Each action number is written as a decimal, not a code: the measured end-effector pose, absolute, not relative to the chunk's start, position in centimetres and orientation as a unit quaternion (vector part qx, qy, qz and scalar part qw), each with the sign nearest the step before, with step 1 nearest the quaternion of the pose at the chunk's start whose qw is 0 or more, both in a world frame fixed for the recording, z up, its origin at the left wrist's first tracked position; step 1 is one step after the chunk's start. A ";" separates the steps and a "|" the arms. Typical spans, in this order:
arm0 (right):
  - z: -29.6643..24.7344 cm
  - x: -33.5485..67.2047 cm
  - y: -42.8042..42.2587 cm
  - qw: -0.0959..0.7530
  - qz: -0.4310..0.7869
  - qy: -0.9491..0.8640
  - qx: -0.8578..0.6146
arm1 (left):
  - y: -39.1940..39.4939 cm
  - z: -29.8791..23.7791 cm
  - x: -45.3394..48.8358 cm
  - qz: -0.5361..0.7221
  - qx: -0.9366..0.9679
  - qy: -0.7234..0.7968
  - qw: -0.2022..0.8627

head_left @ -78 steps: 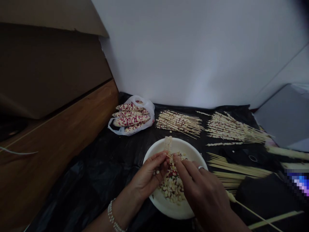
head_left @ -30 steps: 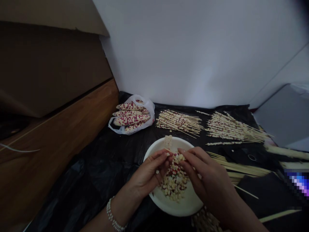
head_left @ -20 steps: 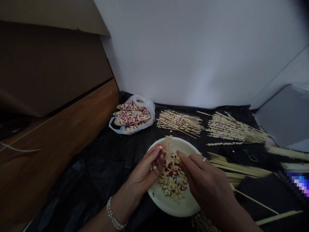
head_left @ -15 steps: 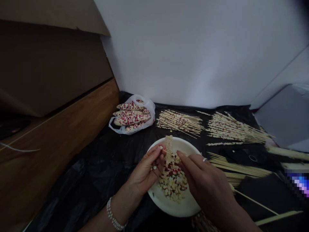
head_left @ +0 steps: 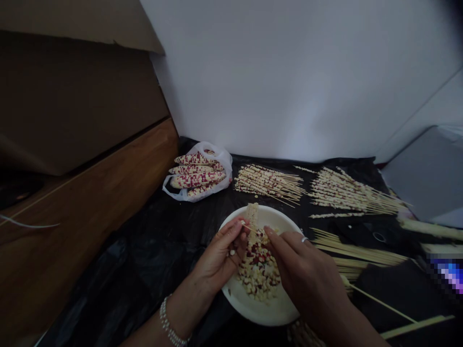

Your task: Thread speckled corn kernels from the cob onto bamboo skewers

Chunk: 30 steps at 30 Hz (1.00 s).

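Our left hand point(head_left: 220, 258) is curled half shut, with a few loose kernels point(head_left: 231, 251) cupped in it and its thumb and forefinger pinched together at the tip of the skewer point(head_left: 379, 302). Our right hand point(head_left: 307, 277) is closed round that skewer close behind the tip, and the rest of the thin, pale stick trails out past the wrist. We judge this to be threading. It should go best if we grip near the point so the stick cannot flex, meet each kernel square through its middle, and push with a slight twist. Both hands sit over the white bowl point(head_left: 253, 313). Just under the fingertips lies a heap point(head_left: 258, 272) of pale and dark red grains, and a bare cob point(head_left: 252, 214) stands just beyond them
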State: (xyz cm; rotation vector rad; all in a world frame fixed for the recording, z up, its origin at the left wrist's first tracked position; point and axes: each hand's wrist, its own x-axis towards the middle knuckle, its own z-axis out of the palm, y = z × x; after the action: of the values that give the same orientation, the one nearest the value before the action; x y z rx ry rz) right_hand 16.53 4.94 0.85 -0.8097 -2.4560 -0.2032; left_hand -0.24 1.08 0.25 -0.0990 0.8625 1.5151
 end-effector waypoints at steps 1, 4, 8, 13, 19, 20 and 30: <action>0.8 16.5 4.9 0.270 -0.074 -0.912 -0.301 | 1.1 0.2 -0.2 0.665 -0.041 0.380 0.642; 0.8 16.6 4.9 0.265 -0.080 -0.912 -0.304 | 1.1 0.0 -0.2 0.662 -0.030 0.389 0.640; 0.7 16.6 4.7 0.257 -0.075 -0.912 -0.310 | 1.1 -0.3 0.0 0.671 -0.013 0.397 0.626; 1.1 16.6 4.2 0.257 -0.095 -0.906 -0.323 | 1.0 -0.7 0.2 0.687 0.011 0.388 0.614; 2.1 16.8 3.7 0.241 -0.132 -0.906 -0.321 | 0.9 -1.0 0.4 0.678 0.025 0.404 0.614; 2.2 16.8 3.6 0.239 -0.134 -0.907 -0.319 | 0.9 -1.0 0.4 0.677 0.025 0.405 0.614; 2.0 16.8 3.8 0.241 -0.120 -0.910 -0.315 | 0.9 -0.7 0.5 0.681 0.015 0.402 0.612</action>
State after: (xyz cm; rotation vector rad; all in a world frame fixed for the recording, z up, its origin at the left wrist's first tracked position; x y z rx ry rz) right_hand 16.78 3.79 2.01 -0.8609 -2.4909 -0.3280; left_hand 0.47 0.88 -0.67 0.0348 0.9284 1.5708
